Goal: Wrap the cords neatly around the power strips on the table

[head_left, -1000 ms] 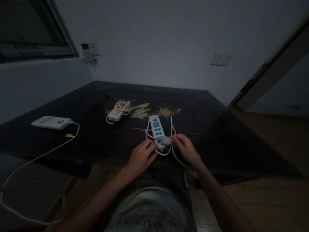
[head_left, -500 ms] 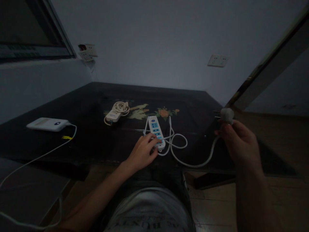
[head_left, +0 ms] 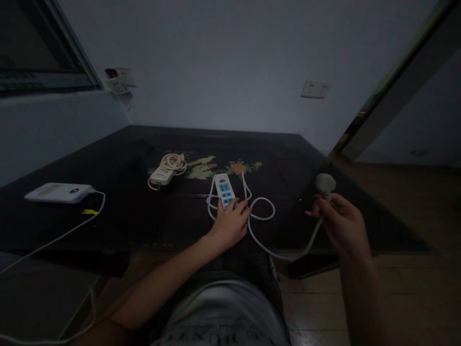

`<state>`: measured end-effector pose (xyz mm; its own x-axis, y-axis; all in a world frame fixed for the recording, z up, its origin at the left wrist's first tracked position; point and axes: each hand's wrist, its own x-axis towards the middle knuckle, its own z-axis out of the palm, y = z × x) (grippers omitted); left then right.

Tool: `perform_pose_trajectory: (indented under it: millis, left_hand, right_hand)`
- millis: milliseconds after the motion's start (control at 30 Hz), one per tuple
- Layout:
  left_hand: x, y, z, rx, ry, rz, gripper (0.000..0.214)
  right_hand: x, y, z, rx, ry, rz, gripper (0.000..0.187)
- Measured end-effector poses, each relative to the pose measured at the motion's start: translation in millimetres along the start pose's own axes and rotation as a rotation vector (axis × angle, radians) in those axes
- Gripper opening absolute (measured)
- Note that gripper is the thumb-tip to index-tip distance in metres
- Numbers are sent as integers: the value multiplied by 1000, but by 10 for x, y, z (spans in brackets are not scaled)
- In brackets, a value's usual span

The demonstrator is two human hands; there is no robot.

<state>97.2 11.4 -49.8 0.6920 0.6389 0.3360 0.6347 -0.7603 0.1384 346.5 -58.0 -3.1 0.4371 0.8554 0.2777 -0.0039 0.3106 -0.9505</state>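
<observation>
Nearest, a shirt (head_left: 223,317) is seen below the table (head_left: 277,178). At the right, a plug (head_left: 324,183) is held up by the right hand (head_left: 344,221), its neck pinched between thumb and fingers; its pins cannot be made out. From there the cord (head_left: 266,247) is hung in a sagging curve and led back to the strip (head_left: 223,185), beside which one loop is laid on the table. The strip lies near the middle of the table's near side, its near end covered by the left hand (head_left: 230,223); the fingers are bent over it, but whether it is gripped or merely pressed cannot be told. The step in hand is judged to be the handling of the cord, with plug and strip held well apart. For any further move of the plug, the strip would need to be steadied and the loop left free of snags. To the left, a white pack (head_left: 57,193) is joined to a thin cable (head_left: 65,235). Farther back, a second strip (head_left: 162,176) is placed with its coiled lead (head_left: 173,162). Beyond, a socket (head_left: 315,89) is set in the wall (head_left: 216,72).
</observation>
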Motion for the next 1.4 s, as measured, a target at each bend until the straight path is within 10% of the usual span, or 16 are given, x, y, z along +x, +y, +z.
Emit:
perform_pose_trajectory:
  millis: [700, 1167, 1400]
  left_hand:
    - [302, 101, 104, 101, -44, 166, 18]
    - [396, -18, 21, -308, -7, 58, 10]
    - [375, -36, 29, -376, 57, 29, 22]
  right_hand:
    - [256, 747, 17, -203, -230, 244, 44]
    - [876, 584, -209, -407, -456, 384, 38]
    - [1609, 429, -338, -579, -90, 103, 14]
